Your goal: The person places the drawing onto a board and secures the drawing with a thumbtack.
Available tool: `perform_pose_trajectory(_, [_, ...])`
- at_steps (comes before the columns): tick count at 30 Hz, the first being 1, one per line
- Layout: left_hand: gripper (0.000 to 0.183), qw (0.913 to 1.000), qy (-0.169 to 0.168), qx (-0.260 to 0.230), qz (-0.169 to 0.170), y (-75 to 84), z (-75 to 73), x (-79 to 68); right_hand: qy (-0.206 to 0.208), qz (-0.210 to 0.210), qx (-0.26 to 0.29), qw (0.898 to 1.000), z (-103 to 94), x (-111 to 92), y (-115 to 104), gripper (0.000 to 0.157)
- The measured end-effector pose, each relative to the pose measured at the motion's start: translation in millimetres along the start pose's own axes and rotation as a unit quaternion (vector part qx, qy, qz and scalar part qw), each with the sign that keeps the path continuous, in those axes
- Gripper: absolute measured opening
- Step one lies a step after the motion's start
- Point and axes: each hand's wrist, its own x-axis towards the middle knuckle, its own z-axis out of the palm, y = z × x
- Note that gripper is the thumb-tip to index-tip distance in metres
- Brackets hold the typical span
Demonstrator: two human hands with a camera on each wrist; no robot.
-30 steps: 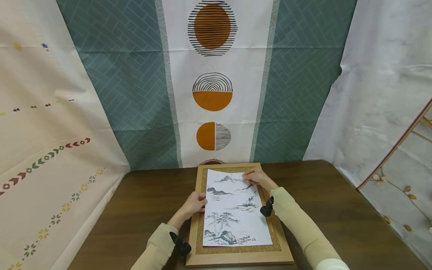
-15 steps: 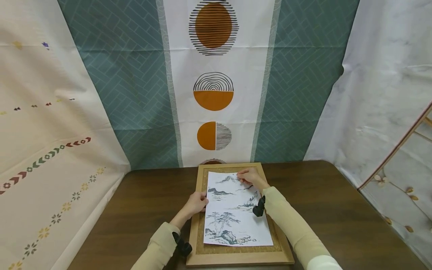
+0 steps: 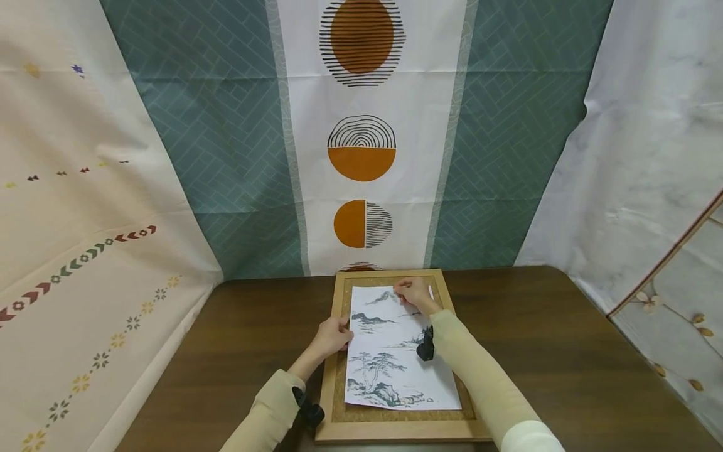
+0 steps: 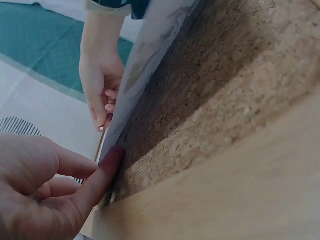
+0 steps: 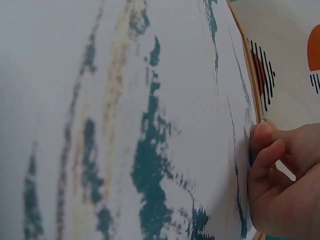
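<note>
A white sheet of paper [image 3: 390, 351] printed with a grey-blue landscape lies over a wood-framed cork board [image 3: 339, 411]. My left hand [image 3: 333, 336] pinches the sheet's left edge; in the left wrist view a finger [image 4: 111, 160] reaches under it, and the paper stands a little off the cork [image 4: 200, 110]. My right hand [image 3: 415, 294] is at the sheet's top edge, thumb and finger together. From the right wrist, the same right hand [image 5: 285, 175] shows curled fingertips right at the paper's edge; I cannot tell whether anything else is pinched there.
The board rests on a dark brown table [image 3: 254, 351], close to its back edge. Behind hangs a green and white cloth [image 3: 361, 188] with orange circles. Patterned cloths hang at the left [image 3: 113, 301] and right [image 3: 621, 220].
My right hand has shifted left from the upper right edge of the sheet along its top. My left hand stays at the left edge. The view has tilted down slightly.
</note>
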Motion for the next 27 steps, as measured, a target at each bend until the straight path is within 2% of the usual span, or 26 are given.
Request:
perform_pose_trajectory(3, [0.049,1.0000,0.007,0.002,-0.001,-2.1,-0.5,0.7,0.001,0.007,-0.009,1.000,2.4,2,-2,0.013])
perform_pose_trajectory(10, [0.049,0.9998,0.002,-0.019,-0.011,-2.7,0.1,0.5,0.021,0.065,-0.024,0.997,4.9,9,-7,0.014])
perform_pose_trajectory(19, [0.049,0.9995,0.009,-0.025,-0.015,-2.0,1.9,0.9,0.043,0.120,-0.035,0.991,4.1,14,-9,0.018])
perform_pose_trajectory(23, [0.049,0.9994,0.012,-0.027,-0.016,-2.2,2.4,1.1,0.055,0.122,-0.038,0.990,3.1,11,-10,0.028])
perform_pose_trajectory(27, [0.049,0.9994,0.015,-0.025,-0.020,-2.1,2.7,1.0,0.065,0.113,-0.041,0.991,2.7,4,-13,0.028])
